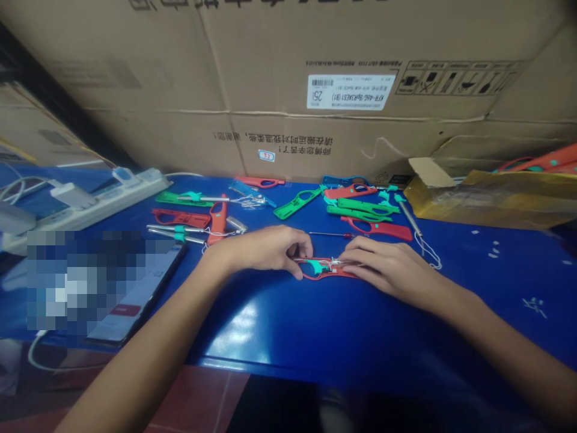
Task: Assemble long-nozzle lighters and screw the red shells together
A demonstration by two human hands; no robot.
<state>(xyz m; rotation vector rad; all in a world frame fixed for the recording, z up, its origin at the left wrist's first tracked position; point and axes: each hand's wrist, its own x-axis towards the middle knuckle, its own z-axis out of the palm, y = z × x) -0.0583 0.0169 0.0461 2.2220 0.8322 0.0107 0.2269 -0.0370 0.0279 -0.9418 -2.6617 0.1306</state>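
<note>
A red lighter casing (pixel 315 275) lies open-side up on the blue table, with a teal trigger (pixel 315 266) and a thin white wire (pixel 334 263) inside it. My left hand (pixel 274 249) curls thumb and fingers around the left, looped end of this casing. At its right end, the fingers of my right hand (pixel 378 264) press together over the casing and cover part of it. A screwdriver (pixel 340 235) with a red handle rests just behind the casing. Whatever small part lies under the right fingertips is hidden.
Behind are green casings (pixel 297 203), red casings (pixel 383 228) and metal lighter tubes (pixel 180 231) with teal triggers. A phone (pixel 139 294) and a power strip (pixel 103 204) are at left. A taped box (pixel 451 195) stands at right, before a large carton (pixel 252 78).
</note>
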